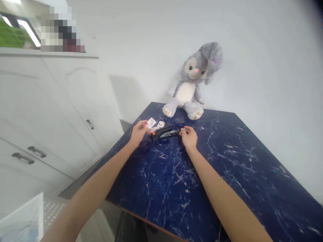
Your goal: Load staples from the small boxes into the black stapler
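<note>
On the dark blue marbled tabletop lies a black stapler (164, 133) with an orange part at its left end and its upper arm raised apart from the lower part. My left hand (138, 133) is beside that left end, thumb and forefinger closed around the edge of a small red-and-white packet (151, 123). At the stapler's right end, my right hand (189, 137) pinches its tip; whatever lies between these fingertips is too small to make out. Just behind the stapler sits a small white box (160, 124) with dark and red print.
A grey plush rabbit (186, 92) sits at the table's (171, 188) back edge against the white wall. White cabinets (50, 111) with dark handles stand on the left. A framed picture or board (22, 220) shows at the lower left.
</note>
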